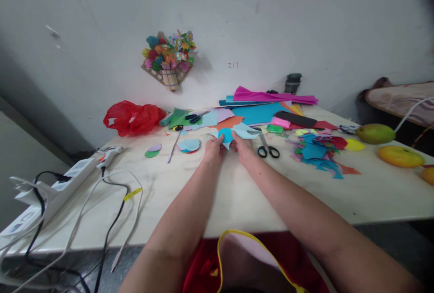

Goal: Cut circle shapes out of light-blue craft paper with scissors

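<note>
A blue paper circle (225, 136) lies over a pale blue paper piece (244, 130) between my hands, above the table. The fingers of my left hand (213, 148) are closed on the circle's left edge. My right hand (242, 144) pinches the papers from the right. Black-handled scissors (268, 149) rest on the table just right of my right hand. To the left of my left hand lie a stack of cut paper circles (189, 145) and a purple and green pair of circles (153, 150). Some fingertips are hidden behind the paper.
Coloured sheets (259, 113), a second pair of scissors (195, 118) and a red plastic bag (133, 117) lie toward the wall. Paper scraps (313, 149) and mangoes (400, 156) are at the right. A power strip (68, 184) with cables stands at the left.
</note>
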Available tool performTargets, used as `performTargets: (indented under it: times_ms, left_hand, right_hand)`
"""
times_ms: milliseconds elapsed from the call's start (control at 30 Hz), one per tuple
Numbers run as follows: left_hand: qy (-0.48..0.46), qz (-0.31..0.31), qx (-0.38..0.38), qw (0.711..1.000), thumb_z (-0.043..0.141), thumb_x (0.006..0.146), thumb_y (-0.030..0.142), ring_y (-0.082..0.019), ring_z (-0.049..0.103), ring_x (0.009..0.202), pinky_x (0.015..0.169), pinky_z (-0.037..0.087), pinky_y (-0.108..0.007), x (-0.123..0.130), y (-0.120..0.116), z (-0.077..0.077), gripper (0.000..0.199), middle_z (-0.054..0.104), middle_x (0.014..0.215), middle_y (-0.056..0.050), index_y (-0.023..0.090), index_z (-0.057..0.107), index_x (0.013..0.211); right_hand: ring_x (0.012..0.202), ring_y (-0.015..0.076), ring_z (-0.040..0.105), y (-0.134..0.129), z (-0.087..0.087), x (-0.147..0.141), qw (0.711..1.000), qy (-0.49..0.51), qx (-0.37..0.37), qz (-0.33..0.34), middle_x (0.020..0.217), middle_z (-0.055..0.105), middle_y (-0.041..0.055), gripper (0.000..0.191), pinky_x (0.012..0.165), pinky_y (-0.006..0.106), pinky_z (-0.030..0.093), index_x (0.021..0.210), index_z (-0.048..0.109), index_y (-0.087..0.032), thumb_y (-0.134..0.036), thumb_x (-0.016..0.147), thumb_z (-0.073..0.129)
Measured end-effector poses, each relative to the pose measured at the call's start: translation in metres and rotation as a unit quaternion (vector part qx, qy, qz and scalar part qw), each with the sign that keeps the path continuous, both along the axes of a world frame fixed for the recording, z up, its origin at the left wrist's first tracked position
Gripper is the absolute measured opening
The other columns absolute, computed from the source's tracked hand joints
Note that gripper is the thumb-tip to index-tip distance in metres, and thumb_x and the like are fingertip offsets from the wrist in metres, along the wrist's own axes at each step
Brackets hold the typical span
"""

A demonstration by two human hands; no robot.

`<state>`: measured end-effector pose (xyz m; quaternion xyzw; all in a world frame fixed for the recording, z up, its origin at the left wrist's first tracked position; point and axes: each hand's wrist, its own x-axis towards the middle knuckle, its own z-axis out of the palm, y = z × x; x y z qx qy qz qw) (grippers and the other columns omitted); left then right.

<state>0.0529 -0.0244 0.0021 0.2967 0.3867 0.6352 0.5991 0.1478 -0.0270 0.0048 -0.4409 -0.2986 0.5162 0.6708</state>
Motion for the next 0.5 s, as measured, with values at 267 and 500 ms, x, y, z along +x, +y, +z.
performTargets:
  times_ms: [267, 500]
  left_hand:
    - [-0.003, -0.006, -0.001, 1.0, 0.076, 0.083, 0.019, -0.011, 0.051, 0.052, 0.057, 0.042, -0.027, -0.0014, -0.0004, 0.0012, 0.033, 0.053, 0.057, 0.0, 0.017, 0.052, 0.06]
    - [0.018, 0.0, 0.001, 1.0, 0.082, 0.079, 0.025, -0.012, 0.048, 0.053, 0.059, 0.042, -0.029, -0.0014, -0.0009, 0.0011, 0.036, 0.052, 0.054, 0.001, 0.018, 0.051, 0.061]
  right_hand:
    - [0.042, 0.0122, 0.052, 0.0008, -0.0007, 0.0006, 1.0, -0.008, 0.003, 0.004, 0.047, 0.057, -0.0031, 0.028, 0.036, 0.022, 0.032, 0.072, 0.059, -0.02, -0.039, 0.071, 0.08]
    - [0.042, 0.0128, 0.053, -0.0018, 0.0019, 0.0006, 1.0, -0.012, -0.004, 0.007, 0.047, 0.058, -0.0028, 0.025, 0.037, 0.023, 0.032, 0.07, 0.06, -0.019, -0.034, 0.07, 0.079]
